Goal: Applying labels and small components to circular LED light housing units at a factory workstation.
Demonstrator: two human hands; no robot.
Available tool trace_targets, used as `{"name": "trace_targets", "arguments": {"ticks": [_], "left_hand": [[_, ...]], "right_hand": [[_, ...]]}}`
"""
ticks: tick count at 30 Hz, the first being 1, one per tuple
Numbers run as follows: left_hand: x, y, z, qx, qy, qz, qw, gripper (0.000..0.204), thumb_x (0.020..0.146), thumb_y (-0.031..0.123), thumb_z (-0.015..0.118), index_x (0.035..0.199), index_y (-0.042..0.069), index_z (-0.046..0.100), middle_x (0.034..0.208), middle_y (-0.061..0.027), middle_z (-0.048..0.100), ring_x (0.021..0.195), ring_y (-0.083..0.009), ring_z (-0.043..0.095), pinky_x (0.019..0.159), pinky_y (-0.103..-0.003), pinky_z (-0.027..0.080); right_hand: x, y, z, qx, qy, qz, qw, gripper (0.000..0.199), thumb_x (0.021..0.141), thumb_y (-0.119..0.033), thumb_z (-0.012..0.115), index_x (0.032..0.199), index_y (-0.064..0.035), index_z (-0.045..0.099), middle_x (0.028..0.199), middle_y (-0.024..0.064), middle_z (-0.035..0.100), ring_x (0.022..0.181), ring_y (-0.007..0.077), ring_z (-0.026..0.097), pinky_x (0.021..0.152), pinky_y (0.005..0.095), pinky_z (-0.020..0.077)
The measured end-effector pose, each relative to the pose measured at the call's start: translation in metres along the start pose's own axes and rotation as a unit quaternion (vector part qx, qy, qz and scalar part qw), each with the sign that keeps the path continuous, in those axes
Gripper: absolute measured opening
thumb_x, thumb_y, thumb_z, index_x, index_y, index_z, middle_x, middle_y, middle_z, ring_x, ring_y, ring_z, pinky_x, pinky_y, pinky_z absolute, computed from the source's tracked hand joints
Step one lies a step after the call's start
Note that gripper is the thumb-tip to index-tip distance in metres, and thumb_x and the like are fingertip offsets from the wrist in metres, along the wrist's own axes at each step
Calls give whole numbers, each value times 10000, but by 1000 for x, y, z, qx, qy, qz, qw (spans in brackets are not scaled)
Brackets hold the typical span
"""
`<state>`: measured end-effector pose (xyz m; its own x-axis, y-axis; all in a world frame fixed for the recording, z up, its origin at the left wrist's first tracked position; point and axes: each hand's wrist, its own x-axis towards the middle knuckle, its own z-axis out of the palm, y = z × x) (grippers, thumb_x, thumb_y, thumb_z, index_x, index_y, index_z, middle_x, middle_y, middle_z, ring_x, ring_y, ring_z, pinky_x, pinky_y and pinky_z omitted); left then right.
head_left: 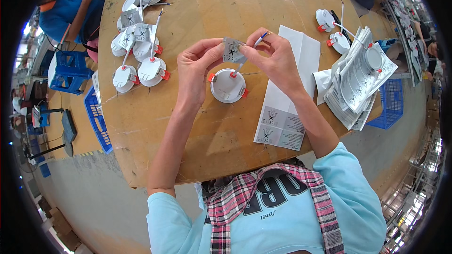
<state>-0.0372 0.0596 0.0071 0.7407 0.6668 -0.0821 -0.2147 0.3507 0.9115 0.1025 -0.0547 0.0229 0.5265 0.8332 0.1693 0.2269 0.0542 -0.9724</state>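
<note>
A pale blue shirt (278, 228) and a plaid apron (325, 207) are nearest, just below the table edge on the near side of the lamp (228, 89). This lamp, white and round with orange-red clips, lies on the table (150, 117) between the forearms, its cable (238, 69) rising from the far side of its face. Just beyond the lamp, both hands hold a small silver label (232, 51). The left hand (197, 63) pinches the label's left edge between thumb and forefinger. The right hand (273, 56) pinches its right edge likewise, other fingers curled, the cable's bare-ended wires (262, 38) jutting up beside them. Whether the label goes around the cable, I cannot tell.

Right of the lamp lies a long white sheet (294, 84) with printed labels at its near end; farther right, a fanned stack of papers (351, 91) carries another white lamp (374, 59). Left of the lamp sits a cluster of lamps (152, 71), some bearing silver labels (130, 18). Well off to its far left, a person (63, 14) in blue is beside the table.
</note>
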Motion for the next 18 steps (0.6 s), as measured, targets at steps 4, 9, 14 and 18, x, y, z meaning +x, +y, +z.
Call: {"name": "trace_targets", "arguments": {"ticks": [4,9,14,18], "left_hand": [[0,2,1,8,5,-2,1000,197,866,94,638,1024,-20,666,932,-94,688,851,-145,663,816,-289,541],[-1,5,4,30,1,8,1000,194,870,120,650,1003,-17,683,906,-86,692,819,-131,657,789,-288,544],[0,7,0,10,-21,-4,1000,217,875,118,632,1029,-32,664,936,-101,687,846,-149,662,818,-307,545],[1,4,-5,-9,-39,-18,999,236,881,118,617,1057,-37,647,975,-117,681,885,-170,667,856,-330,545]], "right_hand": [[0,0,0,-7,0,-7,1000,120,814,-95,671,781,-6,598,775,45,632,776,135,626,833,294,513],[-1,0,1,-10,11,-2,1000,125,815,-87,667,778,4,589,769,47,625,758,138,625,824,291,519],[-1,-1,3,-14,13,-12,1000,123,815,-82,663,776,3,585,769,47,622,748,138,627,815,292,521],[-2,-1,4,-12,14,-9,1000,122,817,-86,659,780,2,583,767,47,617,745,137,626,807,296,523]]}}
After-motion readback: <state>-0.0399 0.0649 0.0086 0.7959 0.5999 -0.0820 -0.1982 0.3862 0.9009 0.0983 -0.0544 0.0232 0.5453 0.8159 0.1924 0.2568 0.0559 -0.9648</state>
